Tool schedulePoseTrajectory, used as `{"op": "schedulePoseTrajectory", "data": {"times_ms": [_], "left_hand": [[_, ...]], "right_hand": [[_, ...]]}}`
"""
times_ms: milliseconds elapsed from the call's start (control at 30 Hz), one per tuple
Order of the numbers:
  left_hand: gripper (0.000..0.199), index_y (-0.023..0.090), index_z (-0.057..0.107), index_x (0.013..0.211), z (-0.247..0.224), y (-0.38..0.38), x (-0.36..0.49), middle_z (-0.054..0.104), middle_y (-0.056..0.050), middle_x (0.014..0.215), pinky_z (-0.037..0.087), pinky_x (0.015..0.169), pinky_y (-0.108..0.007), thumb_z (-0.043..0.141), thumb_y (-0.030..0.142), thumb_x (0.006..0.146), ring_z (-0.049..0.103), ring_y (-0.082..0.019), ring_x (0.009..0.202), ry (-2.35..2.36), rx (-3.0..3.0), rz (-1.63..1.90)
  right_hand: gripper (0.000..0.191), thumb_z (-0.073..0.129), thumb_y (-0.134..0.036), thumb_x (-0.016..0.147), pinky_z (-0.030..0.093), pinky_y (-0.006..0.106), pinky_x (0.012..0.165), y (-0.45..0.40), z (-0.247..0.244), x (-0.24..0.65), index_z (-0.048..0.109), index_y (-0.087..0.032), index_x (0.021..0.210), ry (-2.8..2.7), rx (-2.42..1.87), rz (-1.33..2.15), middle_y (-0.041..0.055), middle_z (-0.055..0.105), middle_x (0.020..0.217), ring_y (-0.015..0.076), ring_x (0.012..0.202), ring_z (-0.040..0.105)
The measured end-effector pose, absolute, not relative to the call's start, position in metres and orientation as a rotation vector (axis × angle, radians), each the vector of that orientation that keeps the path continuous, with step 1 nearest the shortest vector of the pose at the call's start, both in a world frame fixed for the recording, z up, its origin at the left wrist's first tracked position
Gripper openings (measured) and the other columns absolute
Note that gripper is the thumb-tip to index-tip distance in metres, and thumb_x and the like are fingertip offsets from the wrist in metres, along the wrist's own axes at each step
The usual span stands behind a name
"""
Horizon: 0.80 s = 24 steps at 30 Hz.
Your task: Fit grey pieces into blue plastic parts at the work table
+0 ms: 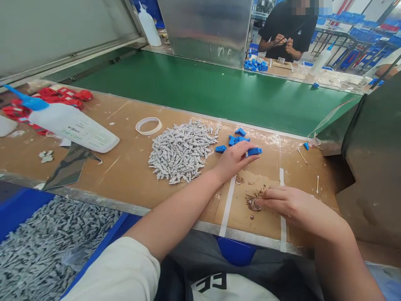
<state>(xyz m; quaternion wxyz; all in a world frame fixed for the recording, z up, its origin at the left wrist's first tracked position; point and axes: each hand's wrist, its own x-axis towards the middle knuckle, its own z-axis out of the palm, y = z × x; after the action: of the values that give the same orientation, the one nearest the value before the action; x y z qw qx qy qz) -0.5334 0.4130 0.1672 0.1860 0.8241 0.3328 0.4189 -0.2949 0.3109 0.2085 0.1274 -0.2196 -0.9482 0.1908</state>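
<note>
My left hand (pixel 235 159) reaches across the cardboard-covered bench and pinches a small blue plastic part (pixel 255 151) between thumb and fingers. Close beside it lie several more blue parts (pixel 239 140). My right hand (pixel 286 204) is closed, its fingertips down at a small, clear round dish (pixel 252 204) ringed by brown stains. Whether those fingers grip the dish or something tiny in it is hidden. Left of my left hand is a heap of small grey plastic pieces (pixel 181 152).
A roll of tape (pixel 148 125), a white squeeze bottle (pixel 75 125) and red parts (pixel 65 97) are on the left. Cotton swabs (pixel 302 156) lie at right. Beyond runs a green conveyor belt (pixel 188 88), with a co-worker (pixel 288 33) across it. A blue bin (pixel 125 223) holds grey pieces.
</note>
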Motion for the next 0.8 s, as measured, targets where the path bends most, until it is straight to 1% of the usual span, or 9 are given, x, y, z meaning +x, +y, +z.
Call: {"op": "schedulePoseTrajectory", "data": {"times_ms": [33, 100, 167, 200, 267, 333, 600, 800], "left_hand": [[0.026, 0.021, 0.066, 0.113, 0.168, 0.413, -0.534, 0.070, -0.005, 0.105, 0.052, 0.083, -0.032, 0.061, 0.043, 0.100, 0.064, -0.017, 0.089, 0.904, 2.306, 1.175], [0.023, 0.021, 0.067, 0.112, 0.170, 0.414, -0.534, 0.070, -0.007, 0.111, 0.052, 0.091, -0.034, 0.060, 0.040, 0.101, 0.065, -0.020, 0.102, 0.834, 2.278, 1.144], [0.020, 0.021, 0.069, 0.110, 0.172, 0.412, -0.534, 0.072, -0.008, 0.114, 0.051, 0.098, -0.036, 0.061, 0.036, 0.100, 0.065, -0.022, 0.110, 0.792, 2.264, 1.081], [0.019, 0.021, 0.069, 0.109, 0.173, 0.412, -0.535, 0.072, -0.008, 0.113, 0.051, 0.099, -0.036, 0.061, 0.035, 0.100, 0.065, -0.022, 0.110, 0.795, 2.266, 1.045], [0.018, 0.022, 0.070, 0.107, 0.175, 0.410, -0.536, 0.073, -0.006, 0.110, 0.052, 0.096, -0.035, 0.061, 0.035, 0.099, 0.067, -0.021, 0.105, 0.833, 2.284, 0.982], [0.018, 0.023, 0.070, 0.107, 0.175, 0.410, -0.537, 0.074, -0.006, 0.109, 0.052, 0.092, -0.033, 0.060, 0.036, 0.100, 0.068, -0.020, 0.101, 0.868, 2.314, 0.944], [0.019, 0.025, 0.070, 0.109, 0.171, 0.409, -0.539, 0.073, -0.004, 0.113, 0.051, 0.091, -0.029, 0.058, 0.039, 0.101, 0.068, -0.019, 0.102, 0.929, 2.415, 0.853], [0.019, 0.025, 0.071, 0.107, 0.169, 0.410, -0.538, 0.074, -0.004, 0.111, 0.051, 0.090, -0.029, 0.059, 0.039, 0.101, 0.069, -0.017, 0.097, 0.948, 2.464, 0.871]], "right_hand": [[0.039, 0.038, -0.017, 0.108, 0.054, 0.030, 0.076, 0.313, 0.208, -0.292, 0.068, -0.023, 0.133, -2.715, -0.624, 0.592, 0.0085, 0.071, 0.099, 0.0182, 0.088, 0.066], [0.036, 0.043, -0.018, 0.107, 0.054, 0.029, 0.077, 0.319, 0.206, -0.286, 0.069, -0.026, 0.131, -2.572, -0.619, 0.658, 0.0083, 0.072, 0.101, 0.0176, 0.090, 0.067], [0.028, 0.052, -0.021, 0.105, 0.055, 0.030, 0.075, 0.328, 0.200, -0.282, 0.072, -0.028, 0.124, -2.355, -0.675, 0.659, 0.0069, 0.073, 0.097, 0.0179, 0.087, 0.068], [0.024, 0.056, -0.024, 0.104, 0.055, 0.031, 0.074, 0.332, 0.196, -0.281, 0.074, -0.028, 0.118, -2.232, -0.719, 0.633, 0.0061, 0.073, 0.094, 0.0183, 0.084, 0.068], [0.016, 0.063, -0.029, 0.101, 0.055, 0.032, 0.070, 0.342, 0.187, -0.284, 0.076, -0.028, 0.109, -1.996, -0.805, 0.553, 0.0048, 0.074, 0.089, 0.0189, 0.078, 0.068], [0.015, 0.064, -0.031, 0.099, 0.055, 0.033, 0.070, 0.350, 0.178, -0.290, 0.077, -0.027, 0.106, -1.843, -0.859, 0.493, 0.0048, 0.074, 0.089, 0.0189, 0.077, 0.068], [0.016, 0.062, -0.025, 0.101, 0.056, 0.030, 0.074, 0.357, 0.166, -0.305, 0.075, -0.025, 0.109, -1.772, -0.834, 0.399, 0.0045, 0.075, 0.093, 0.0171, 0.082, 0.069], [0.019, 0.059, -0.029, 0.103, 0.058, 0.031, 0.076, 0.361, 0.162, -0.304, 0.075, -0.024, 0.111, -1.814, -0.879, 0.357, 0.0057, 0.075, 0.095, 0.0176, 0.084, 0.069]]}}
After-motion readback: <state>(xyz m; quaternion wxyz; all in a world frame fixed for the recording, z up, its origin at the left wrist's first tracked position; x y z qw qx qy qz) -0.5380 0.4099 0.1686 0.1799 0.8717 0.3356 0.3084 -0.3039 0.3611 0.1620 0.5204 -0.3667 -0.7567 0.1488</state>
